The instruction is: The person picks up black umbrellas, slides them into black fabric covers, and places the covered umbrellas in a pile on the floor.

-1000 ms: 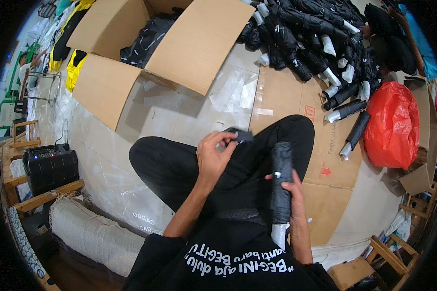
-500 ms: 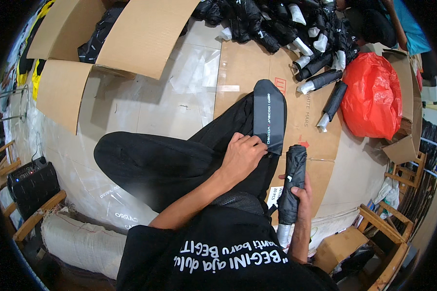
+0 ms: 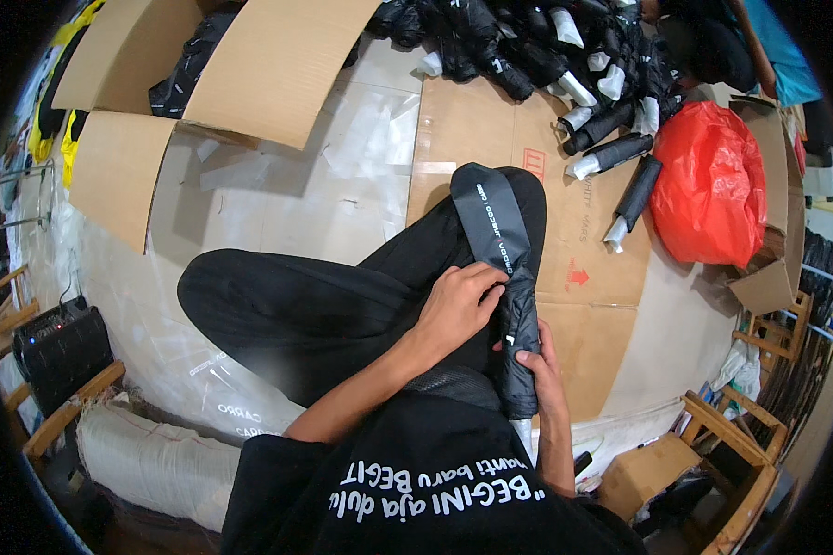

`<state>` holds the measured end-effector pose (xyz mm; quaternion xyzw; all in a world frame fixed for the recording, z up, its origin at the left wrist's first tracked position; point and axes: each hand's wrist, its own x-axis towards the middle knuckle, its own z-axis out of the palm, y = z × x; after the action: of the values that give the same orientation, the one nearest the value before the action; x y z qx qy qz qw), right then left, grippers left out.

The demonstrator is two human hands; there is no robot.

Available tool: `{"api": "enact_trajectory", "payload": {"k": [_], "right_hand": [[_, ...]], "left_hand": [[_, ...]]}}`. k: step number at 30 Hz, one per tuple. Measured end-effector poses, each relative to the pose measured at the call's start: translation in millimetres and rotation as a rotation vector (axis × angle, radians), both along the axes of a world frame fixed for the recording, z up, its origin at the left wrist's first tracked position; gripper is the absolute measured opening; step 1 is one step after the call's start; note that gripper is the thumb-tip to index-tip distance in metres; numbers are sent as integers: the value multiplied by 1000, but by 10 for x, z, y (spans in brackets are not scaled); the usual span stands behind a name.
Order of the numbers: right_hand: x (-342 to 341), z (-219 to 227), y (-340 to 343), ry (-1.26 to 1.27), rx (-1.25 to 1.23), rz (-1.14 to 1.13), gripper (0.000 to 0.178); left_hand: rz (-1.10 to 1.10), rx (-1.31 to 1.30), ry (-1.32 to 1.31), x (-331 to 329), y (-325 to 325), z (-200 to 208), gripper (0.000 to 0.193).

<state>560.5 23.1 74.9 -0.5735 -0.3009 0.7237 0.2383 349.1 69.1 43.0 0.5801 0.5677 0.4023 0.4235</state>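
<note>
- A black rolled bundle lies lengthwise above the person's right thigh, its upper end meeting the lower end of a flat dark grey sleeve; how much of the bundle, if any, is inside cannot be told.
- The bundle's near end shows a short pale wrapped part, close to the shirt.
- The right hand is partly closed around the bundle's lower half, coming from its right side: the thumb lies across the top and the fingers go behind, one fingertip showing at the far edge.
- The left hand is mostly closed, back upward, its fingers bent and gathered in a pinch at the sleeve's lower end, where it meets the bundle; the exact grip of the thumb is hidden.
- The sleeve stretches away from the left hand over the right knee, its rounded far end free, with pale printing along it.
- Beneath the right leg lies a flat cardboard sheet.
- Beyond it is a pile of similar black rolls with pale ends; one single roll lies near a red plastic bag.
- To the far left stands an open cardboard box with black material inside.
</note>
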Motion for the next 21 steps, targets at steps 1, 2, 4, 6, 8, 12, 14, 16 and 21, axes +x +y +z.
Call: {"api": "enact_trajectory", "payload": {"k": [1,2,4,6,8,12,14,16,21], "right_hand": [[-15,8,-4,-39,24,15,72],[-35,20,-21,-160,135,70,73],[-95,57,-41,-399,353,184,76],[-191,258,39,-600,381,339,92],[-320,475,142,-794,293,476,99],[-268,440,205,-752,401,564,106],[-155,227,191,-593,586,551,108],[-144,155,172,-439,496,469,103],[-134,86,58,-173,319,235,78]], "left_hand": [[-3,52,61,7,-15,19,16],[-5,104,121,18,-32,40,17],[-16,157,161,45,-78,91,20],[-26,213,204,52,-110,145,21],[-38,268,249,51,-130,188,22],[-6,257,194,27,-153,316,16],[118,74,-99,47,-183,150,12],[213,-191,-389,-5,-170,33,14],[435,-423,-917,-10,-158,-25,52]]}}
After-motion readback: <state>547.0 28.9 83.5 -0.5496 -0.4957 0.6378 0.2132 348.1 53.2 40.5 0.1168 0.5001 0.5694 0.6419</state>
